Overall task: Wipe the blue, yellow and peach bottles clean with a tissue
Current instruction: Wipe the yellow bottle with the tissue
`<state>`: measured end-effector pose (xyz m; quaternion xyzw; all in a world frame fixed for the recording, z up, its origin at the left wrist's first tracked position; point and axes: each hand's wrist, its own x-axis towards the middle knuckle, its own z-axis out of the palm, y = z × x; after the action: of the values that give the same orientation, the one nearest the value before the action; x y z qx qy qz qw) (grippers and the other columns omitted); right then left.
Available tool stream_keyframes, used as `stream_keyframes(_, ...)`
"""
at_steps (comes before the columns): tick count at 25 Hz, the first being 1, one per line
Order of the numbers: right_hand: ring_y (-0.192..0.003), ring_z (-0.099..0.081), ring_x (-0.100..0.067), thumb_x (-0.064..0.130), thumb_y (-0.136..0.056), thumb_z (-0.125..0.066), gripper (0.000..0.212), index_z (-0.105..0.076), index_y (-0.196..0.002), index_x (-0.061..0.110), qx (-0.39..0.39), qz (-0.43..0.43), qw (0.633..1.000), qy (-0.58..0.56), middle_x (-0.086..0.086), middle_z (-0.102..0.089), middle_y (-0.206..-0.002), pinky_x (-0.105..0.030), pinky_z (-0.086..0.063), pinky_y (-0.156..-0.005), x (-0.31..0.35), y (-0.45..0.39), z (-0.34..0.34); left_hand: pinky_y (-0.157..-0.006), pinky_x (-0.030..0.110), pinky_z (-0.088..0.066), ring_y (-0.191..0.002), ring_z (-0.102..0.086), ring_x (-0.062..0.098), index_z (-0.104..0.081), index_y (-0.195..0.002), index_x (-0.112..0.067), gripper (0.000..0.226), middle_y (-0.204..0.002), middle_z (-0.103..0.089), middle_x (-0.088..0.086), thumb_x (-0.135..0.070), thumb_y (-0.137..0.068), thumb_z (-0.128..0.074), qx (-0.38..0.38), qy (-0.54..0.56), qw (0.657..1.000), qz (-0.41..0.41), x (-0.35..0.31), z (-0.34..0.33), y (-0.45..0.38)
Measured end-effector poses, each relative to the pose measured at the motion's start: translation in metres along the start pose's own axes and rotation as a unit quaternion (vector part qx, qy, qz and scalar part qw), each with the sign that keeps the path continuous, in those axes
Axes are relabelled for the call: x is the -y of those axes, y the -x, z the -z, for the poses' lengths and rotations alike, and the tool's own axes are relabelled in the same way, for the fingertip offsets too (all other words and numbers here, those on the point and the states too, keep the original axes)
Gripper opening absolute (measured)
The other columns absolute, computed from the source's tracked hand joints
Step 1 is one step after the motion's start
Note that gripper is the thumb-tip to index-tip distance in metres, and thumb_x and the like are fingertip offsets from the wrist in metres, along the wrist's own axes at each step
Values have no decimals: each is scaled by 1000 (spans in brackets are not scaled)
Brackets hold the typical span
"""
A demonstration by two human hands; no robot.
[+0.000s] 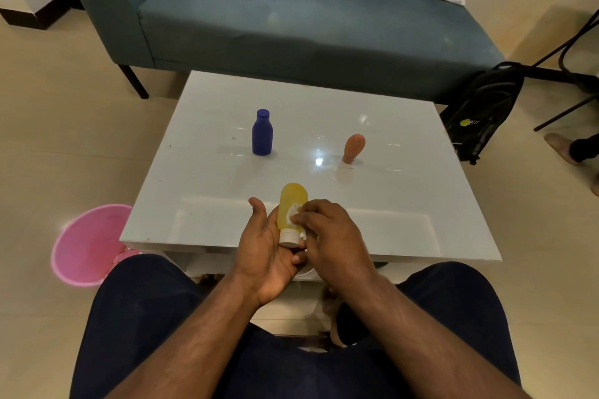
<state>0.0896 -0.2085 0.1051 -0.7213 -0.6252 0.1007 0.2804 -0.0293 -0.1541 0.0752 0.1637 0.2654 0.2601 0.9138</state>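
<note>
**Yellow bottle getting its wipe**

White table had the blue bottle and peach bottle standing well apart. Left hand cradled the yellow bottle over the near edge, cap toward me; right hand pinched a tissue against it.

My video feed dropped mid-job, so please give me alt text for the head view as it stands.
Left hand holds the yellow bottle, cap toward the person, while the right hand presses a white tissue against it, above the white table. The blue bottle and peach bottle stand upright farther back.
</note>
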Motion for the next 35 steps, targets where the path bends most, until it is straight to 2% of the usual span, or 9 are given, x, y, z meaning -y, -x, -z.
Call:
stream_keyframes(2, -102, -55, -19, 2, -77, -68, 31, -70, -106, 11, -7, -28, 1000, 2, -2, -62, -112, -18, -49, -81, 3, -2, 0, -59, 31, -36, -76, -52, 20, -60, -136, -16, 86, -100, -62, 10, -80, -87, -30, -3, 2, 1000, -2, 0, 0, -1)
stream_keyframes(5, -99, -57, -23, 2, -73, -68, 32, -71, -104, 10, 21, 44, 999, 13, -6, -64, -110, -34, -53, -81, 9, 10, -2, -68, 36, -36, -87, -53, 24, -58, -137, -15, 85, -104, -60, 11, -80, -87, -33, -1, 8, 1000, 0, -1, 1, -5)
stream_keyframes(11, -98, -57, -22, 2, -74, -66, 32, -70, -105, 9, -8, -2, 1000, 7, -5, -63, -108, -34, -54, -80, 9, -4, -2, -65, 34, -36, -83, -54, 23, -64, -131, -17, 82, -103, -65, 12, -79, -90, -31, -8, 15, 1000, -2, -4, 1, -3)
stream_keyframes(14, -96, -59, -20, 3, -73, -63, 29, -72, -100, 10, 10, 56, 998, -1, -5, -65, -107, -27, -53, -80, 13, 8, -2, -65, 34, -37, -81, -54, 22, -64, -125, -16, 73, -98, -63, 9, -74, -93, -33, -10, 20, 1000, 2, -6, 2, -3)
stream_keyframes(19, -95, -59, -17, -3, -81, -62, 26, -71, -102, 11, -21, -23, 999, -31, -1, -61, -109, -23, -56, -75, 4, -5, -2, -55, 28, -34, -69, -51, 18, -65, -121, -15, 61, -93, -65, 8, -63, -99, -34, -28, 18, 999, 13, -4, -1, 0)
stream_keyframes(23, -89, -55, -10, -14, -70, -64, 31, -72, -94, 3, -18, 42, 999, -28, -10, -65, -103, 3, -38, -77, 7, 7, 3, -49, 25, -38, -62, -52, 15, -63, -116, -10, 57, -85, -63, 7, -58, -101, -35, -43, 31, 998, 26, -5, -3, -1)
stream_keyframes(28, -81, -52, -1, -12, -77, -60, 23, -72, -93, 0, -44, 5, 998, -42, -9, -63, -103, 6, -37, -68, 12, -1, 4, -47, 24, -37, -59, -50, 14, -63, -117, -9, 53, -83, -64, 6, -53, -102, -38, -57, 36, 997, 28, -7, -3, -3)
stream_keyframes(31, -89, -59, -14, 0, -73, -61, 24, -73, -92, 6, -21, 52, 998, -12, -6, -66, -102, -9, -44, -77, 11, 8, -3, -45, 25, -36, -58, -51, 14, -63, -113, -10, 53, -80, -62, 5, -54, -102, -36, -60, 23, 998, 26, -7, -2, -3)
stream_keyframes(35, -93, -60, -20, 1, -81, -63, 20, -71, -96, 11, -47, -20, 999, -13, -2, -65, -102, -34, -53, -80, -2, -24, 0, -47, 25, -32, -61, -48, 16, -63, -123, -13, 57, -88, -61, 9, -59, -100, -38, -66, -50, 996, 18, -2, -2, -3)
